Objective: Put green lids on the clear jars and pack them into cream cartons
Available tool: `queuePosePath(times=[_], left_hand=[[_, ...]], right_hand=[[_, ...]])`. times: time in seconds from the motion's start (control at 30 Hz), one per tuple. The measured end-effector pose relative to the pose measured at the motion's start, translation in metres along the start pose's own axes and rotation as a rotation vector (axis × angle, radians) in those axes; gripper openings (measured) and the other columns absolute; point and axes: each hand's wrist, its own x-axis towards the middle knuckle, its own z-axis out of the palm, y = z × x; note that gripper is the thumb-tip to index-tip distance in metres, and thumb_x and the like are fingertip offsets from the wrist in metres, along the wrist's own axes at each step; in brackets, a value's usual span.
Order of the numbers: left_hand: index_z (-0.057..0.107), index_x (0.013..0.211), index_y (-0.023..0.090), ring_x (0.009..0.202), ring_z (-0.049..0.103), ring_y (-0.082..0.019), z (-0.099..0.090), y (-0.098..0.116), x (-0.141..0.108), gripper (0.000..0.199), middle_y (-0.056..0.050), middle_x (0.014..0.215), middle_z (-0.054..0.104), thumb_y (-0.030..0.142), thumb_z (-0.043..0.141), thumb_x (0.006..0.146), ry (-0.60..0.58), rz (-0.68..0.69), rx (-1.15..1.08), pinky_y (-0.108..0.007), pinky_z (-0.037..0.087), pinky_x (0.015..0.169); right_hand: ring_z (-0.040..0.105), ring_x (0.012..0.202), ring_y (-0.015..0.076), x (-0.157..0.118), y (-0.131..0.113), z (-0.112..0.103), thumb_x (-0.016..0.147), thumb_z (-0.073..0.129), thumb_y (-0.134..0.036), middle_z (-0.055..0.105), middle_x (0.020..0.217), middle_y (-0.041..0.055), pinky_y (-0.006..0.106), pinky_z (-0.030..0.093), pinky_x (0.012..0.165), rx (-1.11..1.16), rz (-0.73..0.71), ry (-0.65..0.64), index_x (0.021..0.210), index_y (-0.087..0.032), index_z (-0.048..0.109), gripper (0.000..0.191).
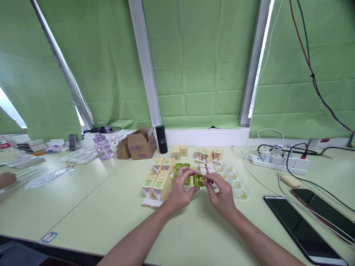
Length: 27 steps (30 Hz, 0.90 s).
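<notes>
Both hands meet above the table. My left hand [182,187] grips the left side of a small green case [198,180] between thumb and fingers. At the case's right side, my right hand [220,192] pinches a small pale piece [203,179] against it. More green cases [186,181] lie just behind my left hand. Small cream boxes with green labels [162,181] stand to the left, some with open flaps. Beyond my right hand are white pieces [210,168] and clear containers with yellow contents [240,191].
Two dark phones [303,229] and a white power strip [280,162] with tangled cables lie right. At the back are a cardboard box [141,144], a black cylinder [161,139] and a purple bottle [102,146]. Another person's hand [7,179] touches trays at far left.
</notes>
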Motion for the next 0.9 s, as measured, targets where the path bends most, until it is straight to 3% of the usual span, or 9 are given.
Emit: queuePosePath(times=[0.33,0.9], left_hand=[[0.071,0.122,0.028,0.129,0.054,-0.031,-0.001,0.003,-0.002,0.048,-0.011,0.126,0.057,0.007,0.076,0.079,-0.024,0.049,0.053,-0.048,0.050,0.109],[0.072,0.124,0.029,0.128,0.056,-0.031,0.000,0.003,-0.003,0.049,-0.011,0.126,0.057,0.007,0.075,0.080,-0.027,0.053,0.061,-0.048,0.053,0.105]], right_hand=[[0.067,0.088,0.0250,-0.004,0.011,0.001,0.098,0.053,-0.007,0.071,0.097,0.0095,0.038,0.057,0.074,-0.230,-0.231,-0.059,0.117,-0.024,0.069,0.030],[0.058,0.078,0.0205,-0.002,0.013,0.000,0.101,0.052,-0.008,0.064,0.088,0.0071,0.033,0.043,0.066,-0.423,-0.338,-0.075,0.107,-0.021,0.069,0.022]])
